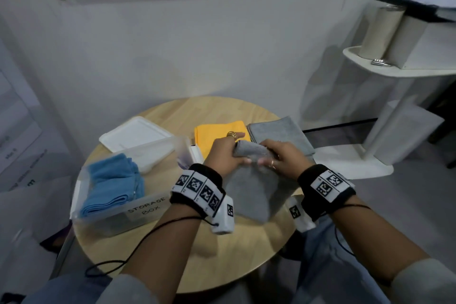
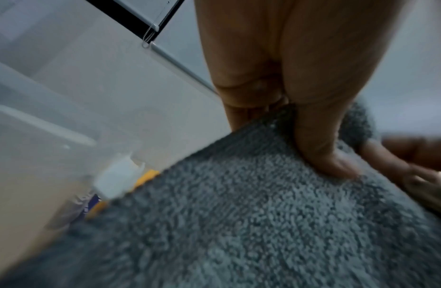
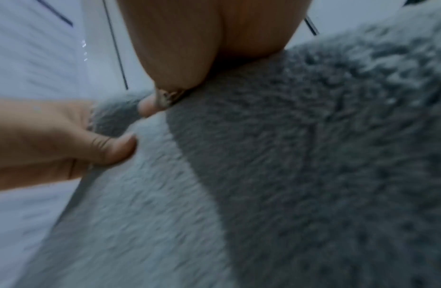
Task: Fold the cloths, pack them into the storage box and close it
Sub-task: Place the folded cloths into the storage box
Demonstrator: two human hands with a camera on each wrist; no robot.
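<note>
- Grey cloth (image 1: 249, 190) held up over the near side of the round table (image 1: 222, 264); top edge bunched between both hands, the rest hanging down toward the person.
- Left hand (image 1: 223, 154) pinches the top edge at its left end, thumb in front, fingers behind; right hand (image 1: 281, 159) grips the right end. Hands close together, nearly touching.
- Long axis of the gripped fold runs left–right, level with the table edge.
- Storage box (image 1: 118, 212) sits to the left, open, lid (image 1: 135, 134) behind it; blue cloths (image 1: 111, 185) fill its left half, right half looks free.
- Left hand is nearer the box; judged path for packing is leftward and down.
- Yellow cloth (image 1: 217, 136) and another grey cloth (image 1: 281, 133) lie just behind the hands.
- Bare wood below the hanging cloth gives room to lay it flat.
</note>
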